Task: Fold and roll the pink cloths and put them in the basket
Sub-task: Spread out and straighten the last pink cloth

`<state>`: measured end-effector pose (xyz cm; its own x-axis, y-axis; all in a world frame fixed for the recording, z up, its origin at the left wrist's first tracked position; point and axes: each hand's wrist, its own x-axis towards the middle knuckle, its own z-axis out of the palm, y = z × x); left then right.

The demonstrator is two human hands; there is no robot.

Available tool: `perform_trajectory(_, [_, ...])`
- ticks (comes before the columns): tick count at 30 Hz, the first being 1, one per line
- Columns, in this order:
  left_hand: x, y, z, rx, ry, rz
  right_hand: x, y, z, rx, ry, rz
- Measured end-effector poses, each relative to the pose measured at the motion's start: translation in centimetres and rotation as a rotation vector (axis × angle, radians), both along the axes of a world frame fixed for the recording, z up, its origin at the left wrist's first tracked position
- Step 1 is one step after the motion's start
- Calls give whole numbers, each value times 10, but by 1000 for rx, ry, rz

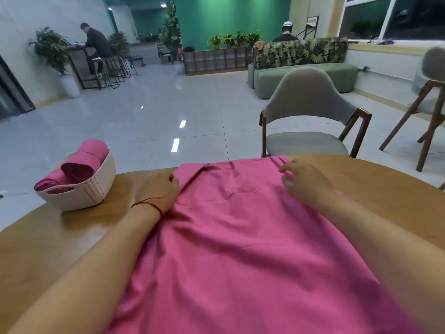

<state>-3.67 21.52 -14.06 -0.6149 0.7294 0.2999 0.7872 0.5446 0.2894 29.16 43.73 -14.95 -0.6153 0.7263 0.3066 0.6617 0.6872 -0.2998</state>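
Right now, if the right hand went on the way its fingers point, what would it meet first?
Probably the rumpled far edge of the pink cloth, ahead of the right hand; past it, the table rim, then a grey chair. Depth is unclear.

The large plain fabric cloth [240,237] before me is magenta pink, unpatterned. The rolled fabric cloths [81,166] are the same pink. The oval plastic basket [96,188] is white with a woven texture pattern. The wooden table [60,239] is tan. My string bracelet [149,202] is red.
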Motion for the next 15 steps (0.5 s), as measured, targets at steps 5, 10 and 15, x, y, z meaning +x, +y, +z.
perform_trajectory(5, [-46,50,-3,-71,-202,142,-31,65,2,-45,25,-189])
perform_trajectory(10, [-64,90,-17,-122,-245,151,-53,97,-23,-59,15,-286])
perform_trajectory(15, [-64,95,-46,68,-172,155,-50,110,-44,52,100,-300])
